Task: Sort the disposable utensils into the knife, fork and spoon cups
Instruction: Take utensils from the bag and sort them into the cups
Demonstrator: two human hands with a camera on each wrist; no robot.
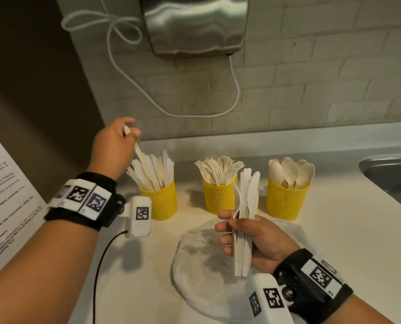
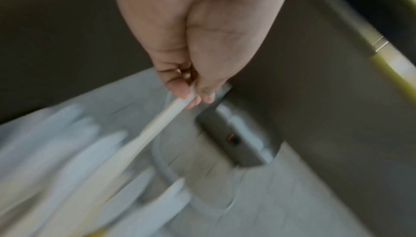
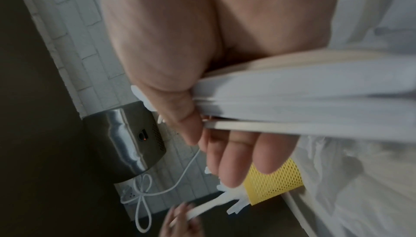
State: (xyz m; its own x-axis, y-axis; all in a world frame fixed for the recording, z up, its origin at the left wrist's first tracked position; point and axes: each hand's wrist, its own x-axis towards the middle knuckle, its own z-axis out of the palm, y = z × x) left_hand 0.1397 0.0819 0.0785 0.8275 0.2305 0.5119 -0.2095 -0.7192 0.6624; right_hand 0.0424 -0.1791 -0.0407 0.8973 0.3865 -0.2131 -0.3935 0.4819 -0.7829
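Three yellow mesh cups stand in a row on the counter (image 1: 335, 242) in the head view: knife cup (image 1: 162, 202), fork cup (image 1: 218, 197), spoon cup (image 1: 286, 199). The left hand (image 1: 114, 146) pinches one knife (image 1: 137, 148) by its handle end, blade lowered among the knives in the knife cup. The right hand (image 1: 253, 237) grips a bundle of unsorted utensils (image 1: 245, 220) upright over a clear plastic bag (image 1: 206, 265).

Left wrist view, blurred: thumb and fingertips (image 2: 180, 87) close on the knife handle (image 2: 162, 120).

Right wrist view: fingers (image 3: 236, 155) curl round the bundle (image 3: 315, 102).

Judgement: each piece is light, thin, fairly stiff and smooth. Take hold at the handle end with a light pinch; a slack grip on the bundle may let pieces slide out.
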